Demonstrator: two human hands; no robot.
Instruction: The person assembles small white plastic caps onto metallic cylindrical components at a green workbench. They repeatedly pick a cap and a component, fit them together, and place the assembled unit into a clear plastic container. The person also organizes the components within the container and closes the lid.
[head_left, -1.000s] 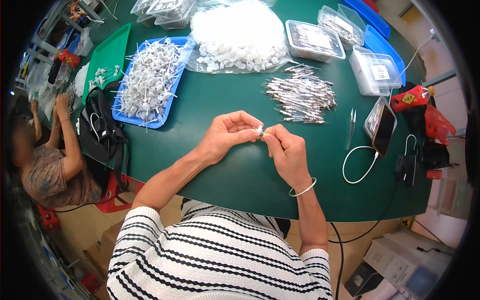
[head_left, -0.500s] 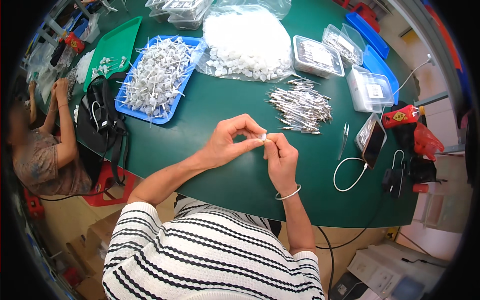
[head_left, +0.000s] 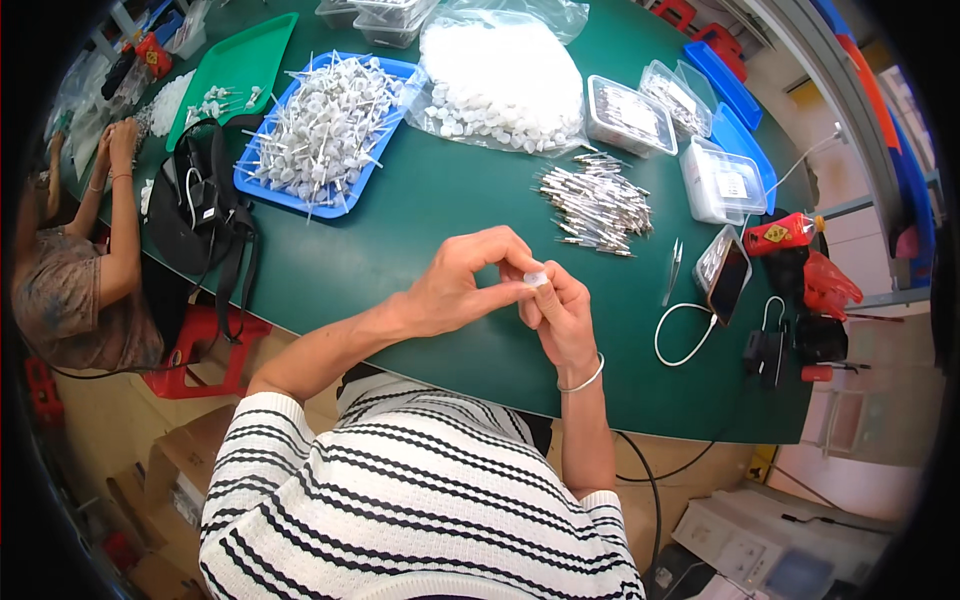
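Note:
A small translucent white cap (head_left: 536, 280) is pinched between my two hands in the middle of the near side. My left hand (head_left: 468, 282) reaches it with thumb and index finger curved into a ring. From the right, my right hand (head_left: 562, 312) closes its thumb and fingers on the same cap; whatever lies under the fingers is hidden. Beyond my hands lies a loose pile of thin metal-tipped rods (head_left: 597, 205). Farther off, an open clear plastic bag (head_left: 562, 18) spills many white caps (head_left: 500, 85).
At left, a blue tray (head_left: 282, 201) is heaped with capped rods; a green tray (head_left: 235, 65) and black bag (head_left: 190, 205) lie past it. Lidded clear boxes (head_left: 630, 115), tweezers (head_left: 674, 270), a phone (head_left: 729, 282) and its white cable occupy the right. Another person (head_left: 85, 280) sits at left.
The cap has turned so more of its white face shows above my right thumb. My right hand has shifted slightly. The whole view has also tilted a little.

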